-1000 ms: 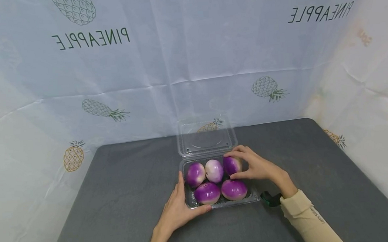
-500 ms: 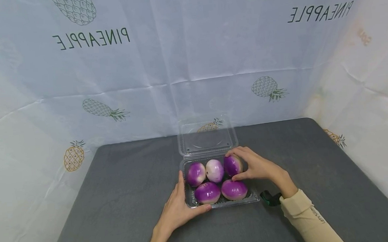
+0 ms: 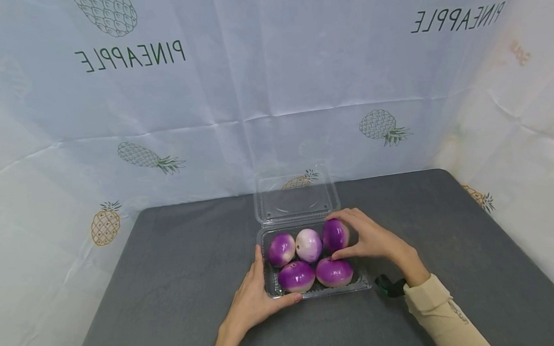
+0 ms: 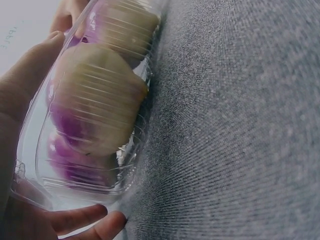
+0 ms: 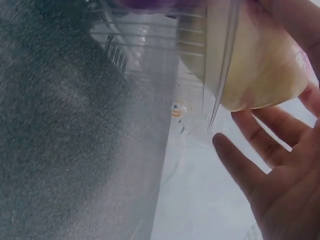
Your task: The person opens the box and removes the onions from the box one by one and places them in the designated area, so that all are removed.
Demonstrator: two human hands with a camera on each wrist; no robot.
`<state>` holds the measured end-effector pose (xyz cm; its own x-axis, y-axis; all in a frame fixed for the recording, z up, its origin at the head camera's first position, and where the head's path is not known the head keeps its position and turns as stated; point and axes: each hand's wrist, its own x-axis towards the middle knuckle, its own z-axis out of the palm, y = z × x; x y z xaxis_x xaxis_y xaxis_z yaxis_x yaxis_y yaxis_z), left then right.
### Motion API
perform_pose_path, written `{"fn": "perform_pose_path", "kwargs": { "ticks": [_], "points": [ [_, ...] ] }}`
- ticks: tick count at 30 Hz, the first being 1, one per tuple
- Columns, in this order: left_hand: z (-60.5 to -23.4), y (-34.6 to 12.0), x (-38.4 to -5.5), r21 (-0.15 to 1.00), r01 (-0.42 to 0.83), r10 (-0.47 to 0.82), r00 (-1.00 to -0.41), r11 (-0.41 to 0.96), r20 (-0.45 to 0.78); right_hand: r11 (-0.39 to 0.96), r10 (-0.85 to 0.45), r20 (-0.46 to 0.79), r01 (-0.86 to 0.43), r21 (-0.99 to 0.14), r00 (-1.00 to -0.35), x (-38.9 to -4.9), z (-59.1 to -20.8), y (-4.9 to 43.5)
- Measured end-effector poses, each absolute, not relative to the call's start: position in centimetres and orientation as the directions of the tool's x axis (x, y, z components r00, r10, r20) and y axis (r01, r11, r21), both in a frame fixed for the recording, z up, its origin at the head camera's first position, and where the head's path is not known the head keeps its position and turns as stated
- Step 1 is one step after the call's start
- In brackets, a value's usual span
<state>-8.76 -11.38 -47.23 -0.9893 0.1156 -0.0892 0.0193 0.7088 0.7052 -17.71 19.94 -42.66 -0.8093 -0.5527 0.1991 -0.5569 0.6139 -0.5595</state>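
A clear plastic clamshell box (image 3: 332,292) sits on the table, its lid (image 3: 291,213) folded back, with several glossy purple-and-cream onions in it. My left hand (image 3: 250,302) holds the near left corner, thumb on the front rim and fingers along the left side. In the left wrist view, onions (image 4: 95,95) show through the wall. My right hand (image 3: 376,239) grips the back right onion (image 3: 335,235) between thumb and fingers. The right wrist view has this onion's pale side (image 5: 265,60) above the box rim. The thumb also lies close to the front right onion (image 3: 334,272).
A dark grey table (image 3: 192,263) surrounds the box. Behind it hangs a pale curtain (image 3: 275,72) with pineapple prints. Black wrist straps (image 3: 391,285) are on both arms.
The back right onion has shifted slightly up and to the right with my right hand. The pale onion beside it has moved a little right. My left hand stays put.
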Motion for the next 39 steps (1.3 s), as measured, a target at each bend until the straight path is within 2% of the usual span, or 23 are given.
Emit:
{"fn": "perform_pose_path", "kwargs": {
  "ticks": [12, 18, 26, 39],
  "points": [
    [-47.2, -11.4, -8.7, 0.703, 0.026, 0.118, -0.989, 0.711, -0.083, 0.514, -0.561, 0.174, -0.506, -0.692, -0.809, -17.3, -42.7, 20.8],
    [-47.2, -11.5, -8.7, 0.701, 0.018, 0.115, -0.989, 0.713, -0.092, 0.524, -0.570, 0.203, -0.543, -0.657, -0.796, -17.1, -42.9, 21.2],
    [-47.3, -11.5, -8.7, 0.702, 0.020, 0.116, -0.989, 0.711, -0.090, 0.546, -0.529, 0.191, -0.504, -0.669, -0.827, -16.9, -42.9, 21.3],
    [-47.4, -11.4, -8.7, 0.703, 0.030, 0.122, -0.989, 0.710, -0.081, 0.601, -0.487, 0.305, -0.567, -0.563, -0.818, -16.8, -43.0, 22.5]
  ]
}}
